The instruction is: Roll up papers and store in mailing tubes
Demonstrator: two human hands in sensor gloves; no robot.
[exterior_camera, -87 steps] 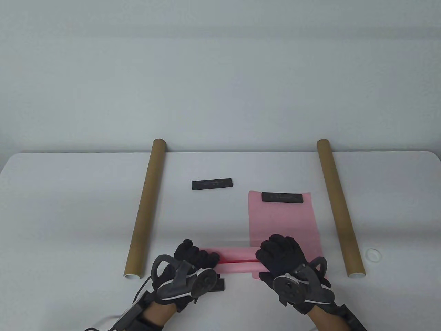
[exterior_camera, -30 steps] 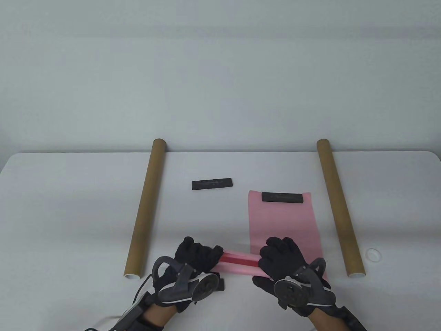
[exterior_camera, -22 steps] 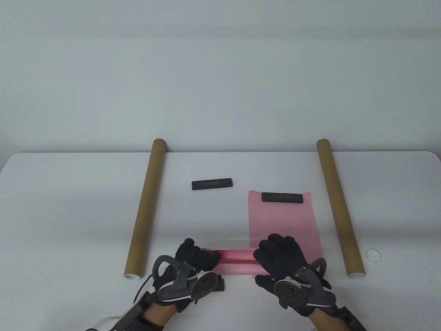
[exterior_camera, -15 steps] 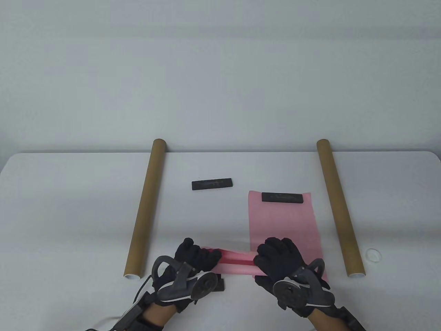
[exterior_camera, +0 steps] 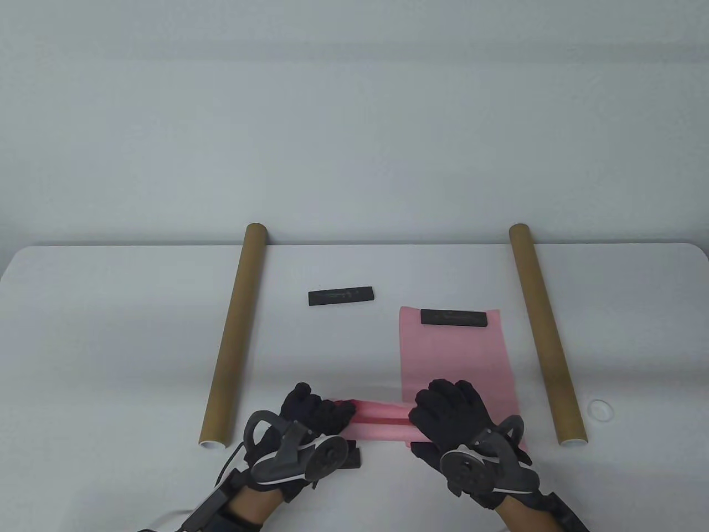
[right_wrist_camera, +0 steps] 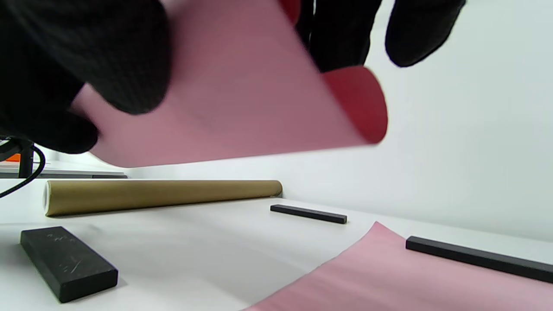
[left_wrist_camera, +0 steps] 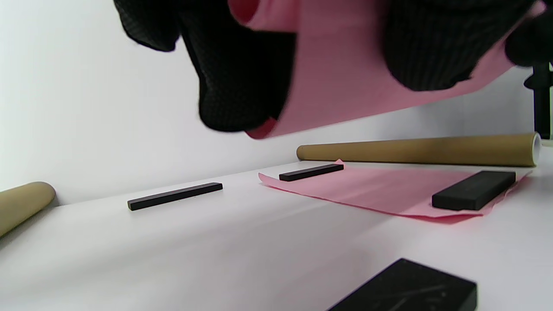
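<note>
Two wrist views show rolled paper (left_wrist_camera: 341,73) lifted off table (exterior_camera: 138,332) (overhead ambiguous).

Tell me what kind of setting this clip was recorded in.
Probably a staged recording bench: a plain white table against a bare wall, two cardboard mailing tubes, a pink sheet held by black weight bars, both hands in sensor gloves.

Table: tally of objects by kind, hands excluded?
Mailing tubes: 2
Pink papers: 2 (one partly rolled, one flat)
Black bars: 4
Small white ring: 1
Total: 9
</note>
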